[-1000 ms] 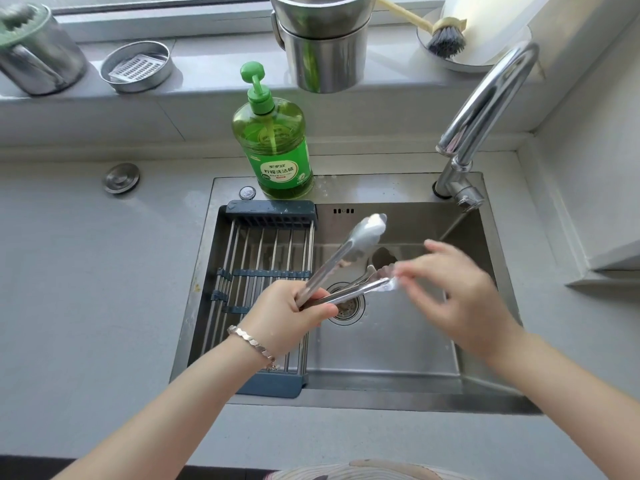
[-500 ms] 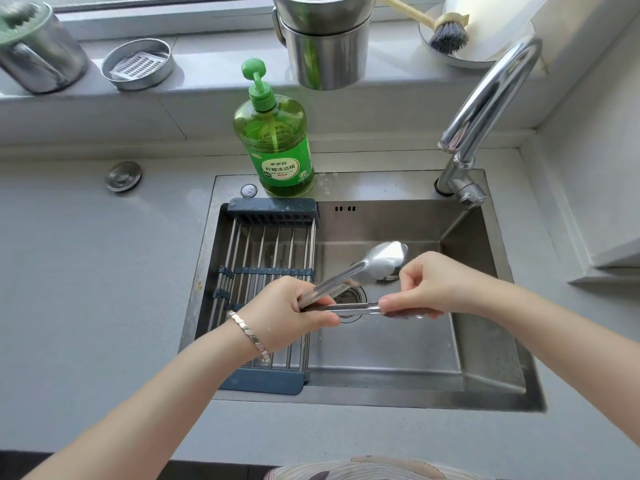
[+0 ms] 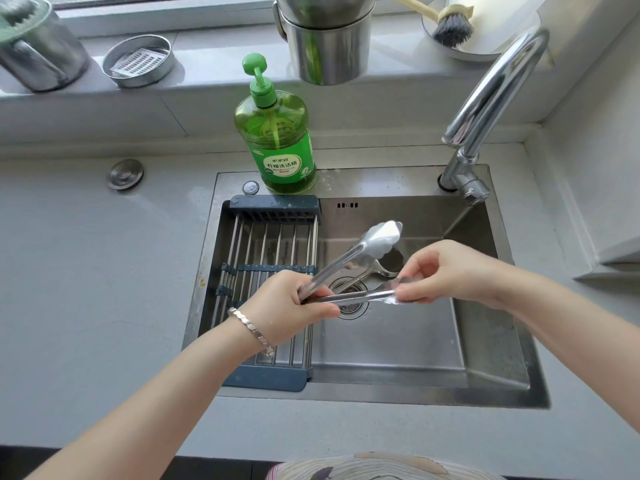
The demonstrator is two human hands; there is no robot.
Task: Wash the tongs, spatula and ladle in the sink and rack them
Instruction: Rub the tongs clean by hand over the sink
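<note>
Steel tongs [image 3: 367, 242] hang spread apart over the sink [image 3: 398, 348], above the drain. My left hand [image 3: 294, 306] grips their hinge end, a bracelet on its wrist. My right hand [image 3: 446, 271] pinches the tip of the lower arm between thumb and fingers; the upper arm's scalloped tip points up and back. A second steel utensil [image 3: 377, 270] lies on the sink floor under the tongs, mostly hidden. The blue-ended wire rack [image 3: 270, 251] spans the sink's left side with nothing on it.
A green dish-soap pump bottle [image 3: 277, 140] stands on the sink's back rim. The chrome faucet [image 3: 491, 98] arches at the back right. On the windowsill sit steel pots [image 3: 329, 39], a round tin [image 3: 138, 60] and a dish brush [image 3: 450, 26]. Grey counter [image 3: 86, 289] surrounds the sink.
My right hand slid outward along the lower arm to its tip. The tongs tilted so the upper tip rose again. My left hand kept its grip.
</note>
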